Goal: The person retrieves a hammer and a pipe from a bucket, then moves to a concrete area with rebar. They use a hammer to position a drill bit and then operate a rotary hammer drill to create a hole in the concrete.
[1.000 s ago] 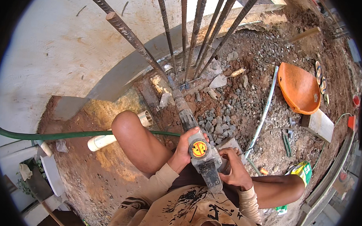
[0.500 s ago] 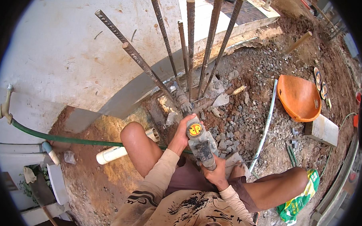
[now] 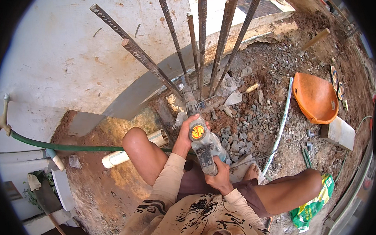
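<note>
A grey, dusty rotary hammer drill (image 3: 204,154) with a round yellow label stands between my bent knees, its nose pointing away toward the foot of several upright ribbed steel bars (image 3: 180,55). My left hand (image 3: 185,136) is wrapped round the front of its body, just behind the chuck (image 3: 191,104). At the rear, my right hand (image 3: 220,176) grips the handle. Bars and debris hide the tip of the bit. A trowel (image 3: 233,98) with a pale handle lies on the rubble right of the bars.
A green hose (image 3: 67,147) runs from a wall tap behind my left knee, near a cream pipe (image 3: 116,159). On the right are a pale thin pipe (image 3: 281,125), an orange basin (image 3: 315,99), a concrete block (image 3: 338,133) and a green-yellow bag (image 3: 313,204). A wall (image 3: 74,51) rises front left.
The drill and both hands have shifted slightly left in the picture, and the drill's body has turned a little. The view itself has moved slightly. Both hands keep their hold.
</note>
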Demonstrator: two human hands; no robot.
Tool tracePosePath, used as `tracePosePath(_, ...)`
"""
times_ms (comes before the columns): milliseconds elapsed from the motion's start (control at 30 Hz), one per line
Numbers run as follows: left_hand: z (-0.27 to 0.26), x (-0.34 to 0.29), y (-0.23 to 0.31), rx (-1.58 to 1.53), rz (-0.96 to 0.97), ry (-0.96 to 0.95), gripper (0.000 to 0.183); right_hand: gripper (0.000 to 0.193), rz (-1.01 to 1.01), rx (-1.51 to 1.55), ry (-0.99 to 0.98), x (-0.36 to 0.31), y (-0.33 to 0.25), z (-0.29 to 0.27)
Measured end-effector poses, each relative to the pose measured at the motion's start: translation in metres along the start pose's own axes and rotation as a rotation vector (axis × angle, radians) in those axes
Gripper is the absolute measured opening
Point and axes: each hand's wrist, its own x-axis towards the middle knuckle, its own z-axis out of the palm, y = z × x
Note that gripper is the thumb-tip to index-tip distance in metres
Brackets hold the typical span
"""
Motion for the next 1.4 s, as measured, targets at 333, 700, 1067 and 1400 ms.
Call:
tracePosePath(333,-0.003,-0.01,0.004,0.042,0.023,0.022,0.046,0.035,-0.085,-0.049,-0.02,0.009,0.006,0.006)
tracePosePath(700,-0.033,-0.001,-0.008,-0.011,0.033,-0.03,0.04,0.035,-0.042,-0.02,-0.062,0.007,0.016,0.009)
tracePosePath(1067,-0.019,0.022,-0.006,0.089,0.084,0.073,0.039,0.031,0.04,-0.055,-0.009,0.039,0.023,0.01)
tracePosePath(1400,-0.009,0.007,-0.025,-0.003,-0.098,0.164,0.036,0.045,0.189,0.02,-0.018,0.023,-0.015,-0.014)
